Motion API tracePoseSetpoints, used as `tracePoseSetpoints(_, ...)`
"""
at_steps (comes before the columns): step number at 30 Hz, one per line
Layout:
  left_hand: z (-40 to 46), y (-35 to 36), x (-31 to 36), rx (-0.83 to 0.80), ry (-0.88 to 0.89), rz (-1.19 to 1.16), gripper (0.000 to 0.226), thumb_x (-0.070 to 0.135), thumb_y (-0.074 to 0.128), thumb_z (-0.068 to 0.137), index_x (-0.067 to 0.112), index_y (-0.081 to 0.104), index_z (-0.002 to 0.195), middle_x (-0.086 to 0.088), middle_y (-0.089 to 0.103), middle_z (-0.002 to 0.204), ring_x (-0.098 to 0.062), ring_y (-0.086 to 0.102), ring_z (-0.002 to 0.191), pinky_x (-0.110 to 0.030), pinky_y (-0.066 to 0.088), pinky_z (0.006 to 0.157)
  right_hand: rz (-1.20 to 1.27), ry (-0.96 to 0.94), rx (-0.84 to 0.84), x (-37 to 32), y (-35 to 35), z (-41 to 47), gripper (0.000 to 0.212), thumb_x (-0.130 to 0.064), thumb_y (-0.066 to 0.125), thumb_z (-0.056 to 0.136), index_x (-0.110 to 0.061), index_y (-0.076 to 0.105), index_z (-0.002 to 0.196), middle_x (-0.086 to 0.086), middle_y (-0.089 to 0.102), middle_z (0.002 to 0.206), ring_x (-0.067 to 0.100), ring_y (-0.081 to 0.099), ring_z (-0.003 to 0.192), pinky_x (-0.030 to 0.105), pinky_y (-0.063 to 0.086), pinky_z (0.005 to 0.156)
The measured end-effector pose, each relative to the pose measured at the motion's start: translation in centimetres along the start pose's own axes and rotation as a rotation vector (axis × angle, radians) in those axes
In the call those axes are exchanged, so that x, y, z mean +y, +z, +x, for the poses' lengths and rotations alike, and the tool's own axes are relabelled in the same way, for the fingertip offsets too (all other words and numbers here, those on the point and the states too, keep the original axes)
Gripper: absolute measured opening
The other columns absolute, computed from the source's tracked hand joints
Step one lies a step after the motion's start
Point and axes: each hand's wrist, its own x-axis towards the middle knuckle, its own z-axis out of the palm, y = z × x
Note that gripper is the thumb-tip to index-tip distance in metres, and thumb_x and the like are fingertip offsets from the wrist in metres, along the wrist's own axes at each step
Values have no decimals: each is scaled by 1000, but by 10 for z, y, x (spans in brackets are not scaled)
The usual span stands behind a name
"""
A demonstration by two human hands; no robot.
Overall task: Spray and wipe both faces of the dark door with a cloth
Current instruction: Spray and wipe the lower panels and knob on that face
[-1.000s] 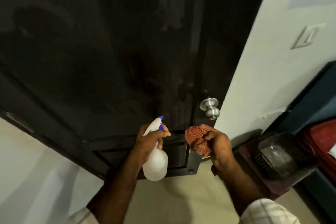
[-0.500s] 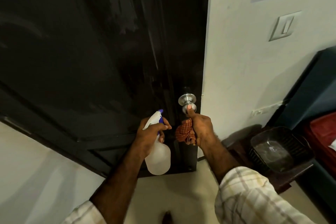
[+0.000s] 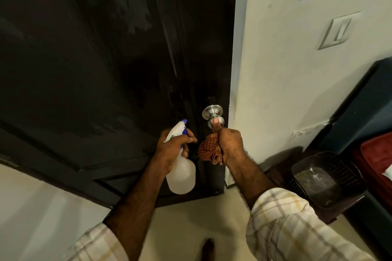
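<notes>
The dark door (image 3: 95, 65) fills the upper left, with pale wipe streaks near its top and a silver knob (image 3: 213, 113) at its right edge. My left hand (image 3: 172, 148) grips the neck of a white spray bottle (image 3: 181, 172) with a blue-tipped nozzle, just left of the knob. My right hand (image 3: 230, 144) holds an orange checked cloth (image 3: 209, 150) bunched in its fingers, and its thumb presses on the knob's front.
A cream wall (image 3: 275, 82) with a light switch (image 3: 337, 29) stands right of the door. A dark mesh bin (image 3: 324, 178) sits on a low stand at the right, beside dark blue furniture and a red item (image 3: 375, 161). Pale floor lies below.
My right hand has risen from the door's lower panel to the knob, carrying the cloth. The door now sits closer to the wall edge. The left hand keeps the bottle.
</notes>
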Motion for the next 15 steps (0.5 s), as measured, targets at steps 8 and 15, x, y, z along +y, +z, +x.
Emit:
tracePoseSetpoints(8, 42, 4, 18, 32, 5, 11, 18, -3, 68, 90, -6, 68, 107, -21, 76, 97, -17, 50, 45, -29, 46, 47, 51, 26, 7, -29, 20, 32, 31, -43, 79, 96, -18, 67, 84, 10, 77, 97, 24, 72, 85, 43, 61, 83)
tracePoseSetpoints(15, 69, 6, 25, 14, 32, 26, 16, -3, 66, 90, -9, 67, 105, -23, 74, 95, -17, 50, 44, -29, 46, 47, 60, 53, 43, -42, 35, 56, 26, -29, 75, 100, -17, 64, 79, 5, 71, 82, 23, 69, 78, 39, 59, 79)
